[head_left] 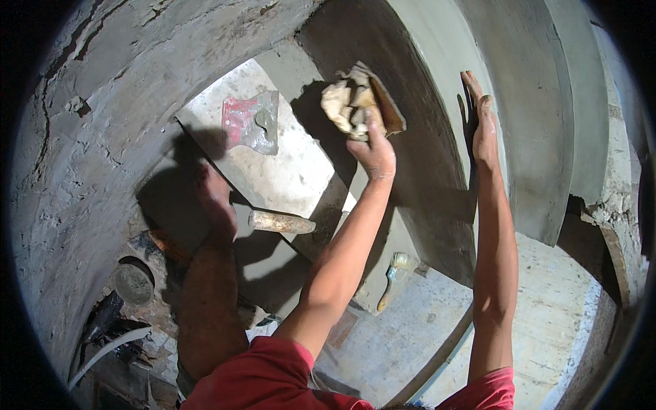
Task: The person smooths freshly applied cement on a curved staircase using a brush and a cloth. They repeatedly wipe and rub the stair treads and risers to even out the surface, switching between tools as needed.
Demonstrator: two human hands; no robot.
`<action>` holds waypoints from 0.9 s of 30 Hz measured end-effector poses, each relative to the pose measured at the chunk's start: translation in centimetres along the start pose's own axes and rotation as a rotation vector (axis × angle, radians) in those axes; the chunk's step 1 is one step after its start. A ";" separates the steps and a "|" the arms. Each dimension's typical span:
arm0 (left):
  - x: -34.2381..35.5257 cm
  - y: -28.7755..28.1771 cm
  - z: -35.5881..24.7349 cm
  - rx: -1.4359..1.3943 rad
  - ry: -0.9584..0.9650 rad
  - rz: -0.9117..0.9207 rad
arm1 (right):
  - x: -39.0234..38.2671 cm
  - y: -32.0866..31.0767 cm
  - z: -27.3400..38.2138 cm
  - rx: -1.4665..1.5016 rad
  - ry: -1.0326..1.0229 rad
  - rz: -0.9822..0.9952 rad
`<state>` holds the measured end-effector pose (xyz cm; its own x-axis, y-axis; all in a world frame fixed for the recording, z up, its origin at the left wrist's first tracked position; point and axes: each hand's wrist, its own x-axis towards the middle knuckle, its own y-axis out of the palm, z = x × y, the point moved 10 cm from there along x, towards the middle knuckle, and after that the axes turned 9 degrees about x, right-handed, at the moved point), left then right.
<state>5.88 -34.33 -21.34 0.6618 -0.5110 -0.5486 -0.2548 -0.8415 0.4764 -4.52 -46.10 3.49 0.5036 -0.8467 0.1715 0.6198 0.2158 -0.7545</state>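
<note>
My left hand [376,156] is closed around a ragged, cream-coloured sponge-like pad [357,102] with a flat brown side. The pad is slightly blurred and close to the dark, damp plastered wall face [417,160]; whether it touches is unclear. Fingers stretched out, my right hand [484,126] rests against the pale curved plaster band [444,41] along the top of that face. Lower left of the pad, a red-and-grey flat scraper [251,123] lies on a pale slab [294,174]. A worn wooden handle-like piece [281,222] lies at the slab's near edge.
A paintbrush [395,279] lies on the lower step. My bare foot [215,198] is at the left, beside the slab. A round grey container [133,283] and a pale curved strip [109,352] are at the lower left. A rough cracked wall [102,123] curves along the left.
</note>
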 end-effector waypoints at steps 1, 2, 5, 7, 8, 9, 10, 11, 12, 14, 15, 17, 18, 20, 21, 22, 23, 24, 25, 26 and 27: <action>0.1 -0.4 -0.5 -0.136 0.012 -0.047 | 0.0 0.0 -0.1 0.006 -0.003 -0.002; 0.4 -0.7 -0.1 -0.258 -0.062 -0.066 | 0.0 0.0 -0.2 0.013 -0.005 -0.004; 0.3 -1.6 0.1 -0.323 -0.189 -0.178 | -0.1 -0.2 -0.3 -0.002 -0.010 -0.020; -0.1 -1.4 0.3 -0.201 -0.282 -0.155 | -0.1 -0.2 -0.4 0.030 -0.004 -0.028; -0.5 -1.5 0.1 -0.124 -0.290 -0.158 | -0.2 -0.2 -0.4 0.074 0.005 -0.027; -0.3 -0.4 -1.8 -0.205 -0.103 -0.049 | -0.2 -0.1 -0.4 0.118 0.013 -0.027; -0.6 0.5 -2.3 -0.177 -0.053 0.022 | -0.2 0.0 -0.2 0.096 0.012 -0.015; -0.9 1.3 -2.6 -0.156 -0.013 0.089 | -0.2 0.2 -0.1 0.071 0.009 -0.007; -1.5 2.4 -3.9 -0.090 0.144 0.178 | -0.2 0.1 0.2 0.034 -0.006 -0.020; -2.1 2.6 -4.2 0.160 0.273 0.115 | -0.1 0.1 0.4 0.034 0.001 -0.028; -2.2 3.0 -3.7 0.152 0.255 0.126 | -0.1 -0.1 0.4 -0.022 0.008 -0.052; -1.6 2.0 -2.6 -0.004 0.159 -0.023 | -0.1 -0.1 0.2 0.021 0.035 -0.052; -0.9 2.5 -1.2 0.060 0.025 -0.002 | -0.1 -0.2 0.2 0.019 0.041 -0.051; 0.3 3.6 -2.5 0.131 0.116 0.050 | -0.2 -0.3 0.1 0.026 0.049 -0.058; 0.9 4.4 -4.2 0.183 0.250 0.083 | -0.2 -0.4 -0.1 0.038 0.054 -0.059; 1.6 5.4 -5.2 0.272 0.321 0.133 | -0.2 -0.3 -0.2 0.042 0.058 -0.049; 2.6 5.4 -5.4 0.400 0.290 0.105 | -0.2 -0.4 -0.3 0.020 0.051 -0.060; 3.3 4.6 -5.3 0.409 0.218 0.043 | -0.2 -0.5 -0.3 -0.006 0.048 -0.063; 3.5 3.7 -4.3 0.350 0.048 -0.001 | -0.2 -0.6 -0.5 -0.037 0.056 -0.071; 3.6 3.1 -5.0 0.130 0.062 -0.023 | -0.1 -0.4 -0.1 -0.006 0.004 -0.056; 2.8 1.9 -5.2 0.448 0.031 -0.113 | -0.1 -0.4 -0.1 0.020 0.001 -0.062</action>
<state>10.90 -36.44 -18.38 0.7219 -0.4117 -0.5562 -0.4548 -0.8881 0.0671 -4.87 -46.16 3.74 0.4631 -0.8594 0.2167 0.6614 0.1724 -0.7300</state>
